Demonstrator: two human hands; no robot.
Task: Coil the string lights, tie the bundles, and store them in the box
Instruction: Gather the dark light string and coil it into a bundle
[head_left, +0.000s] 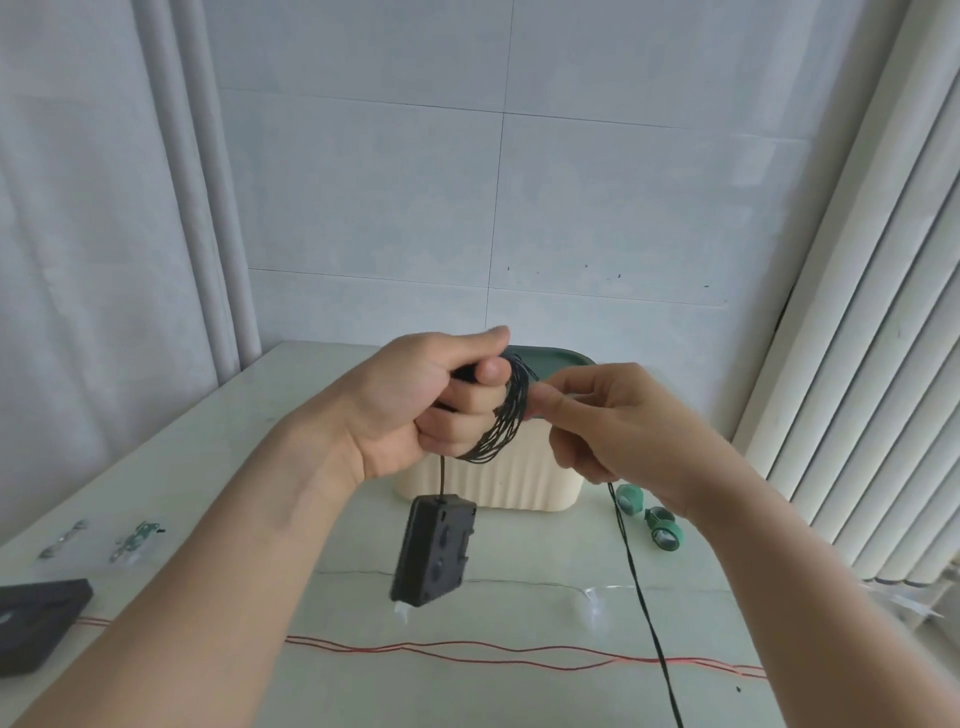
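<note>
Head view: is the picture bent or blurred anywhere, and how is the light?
Head view: wide-angle bending curves the blinds and wall tile lines; soft, even daylight, faint shadows; the hanging battery box looks slightly blurred; the dark wire coil in the left hand is fairly sharp.

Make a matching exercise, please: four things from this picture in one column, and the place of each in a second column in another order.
Things:
1. black wire coil
2. battery pack
3. green ties
4. red wire

Places:
A. lies across the table near the camera
B. hangs in the air below the left hand
C. on the table right of the cream box
D. wound around the left hand's fingers

Pairs: 1-D, 2-B, 3-C, 4-A
</note>
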